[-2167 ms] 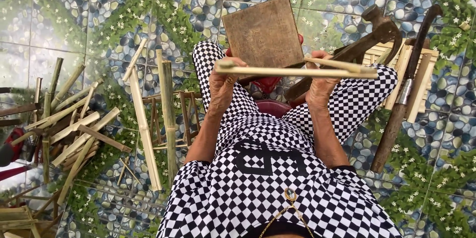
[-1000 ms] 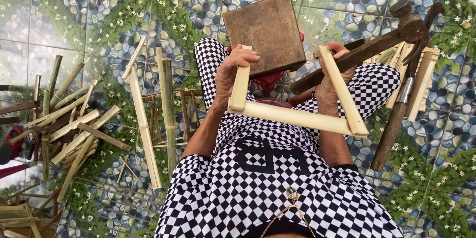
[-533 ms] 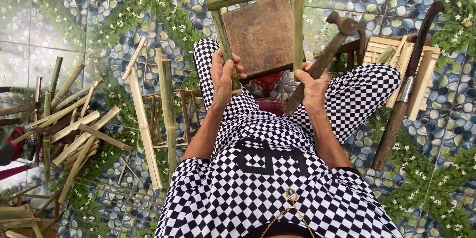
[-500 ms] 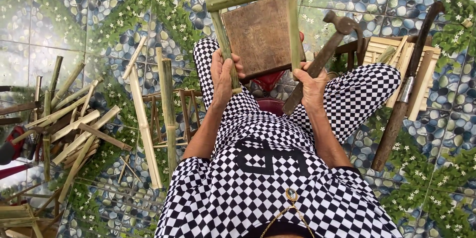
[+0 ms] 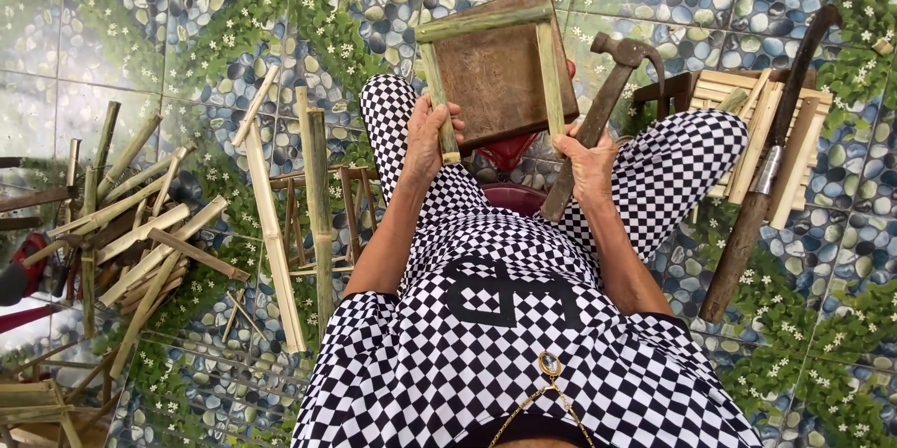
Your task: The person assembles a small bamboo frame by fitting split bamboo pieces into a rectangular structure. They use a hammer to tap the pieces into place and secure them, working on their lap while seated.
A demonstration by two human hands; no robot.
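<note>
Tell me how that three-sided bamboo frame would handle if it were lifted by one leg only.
The bamboo frame looks stiff: its strips stay straight while the left hand grips one leg. It is probably light, being thin and open inside. With one side open, it might twist at the corners, and the hammer in the right hand could jar them.

The floor (image 5: 187,28) is tiled with a printed pattern of blue pebbles and green leaves. On it at left lies a heap of bamboo sticks (image 5: 131,224), with longer poles (image 5: 313,205) and a small frame (image 5: 327,214) beside them. At right rest a slatted frame (image 5: 747,130) and a long dark tool (image 5: 761,177).
</note>
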